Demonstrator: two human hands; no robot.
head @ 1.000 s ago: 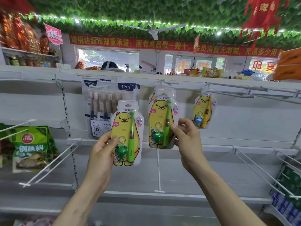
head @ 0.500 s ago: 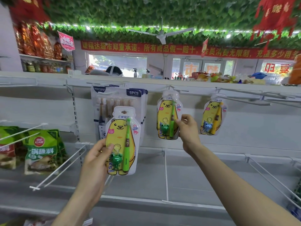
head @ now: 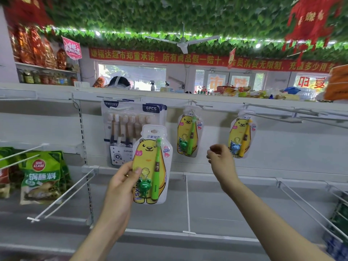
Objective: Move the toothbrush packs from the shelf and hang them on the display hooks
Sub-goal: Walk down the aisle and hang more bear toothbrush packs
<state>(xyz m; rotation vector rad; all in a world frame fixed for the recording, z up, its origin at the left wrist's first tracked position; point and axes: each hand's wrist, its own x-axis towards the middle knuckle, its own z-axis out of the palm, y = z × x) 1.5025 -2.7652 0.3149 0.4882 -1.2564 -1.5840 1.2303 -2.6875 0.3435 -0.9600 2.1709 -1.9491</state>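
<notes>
My left hand (head: 120,187) grips a yellow bear toothbrush pack with a green brush and frog charm (head: 153,164) by its left edge, holding it upright in front of the shelf. A second green-brush bear pack (head: 188,132) hangs on a display hook (head: 199,104) at the centre. A bear pack with a yellow brush and blue charm (head: 242,134) hangs on a hook to the right. My right hand (head: 220,159) hovers between those two hanging packs, fingers loosely curled, holding nothing.
Several six-piece toothbrush packs (head: 130,129) hang behind the held pack. Long bare hooks (head: 282,117) stick out at upper right. Green food bags (head: 42,176) hang at left. White wire dividers (head: 188,204) cross the grey shelf (head: 226,210) below.
My right hand has let go of the centre green-brush pack, which now hangs on its hook, and has drawn back to the right. My left hand keeps holding its pack.
</notes>
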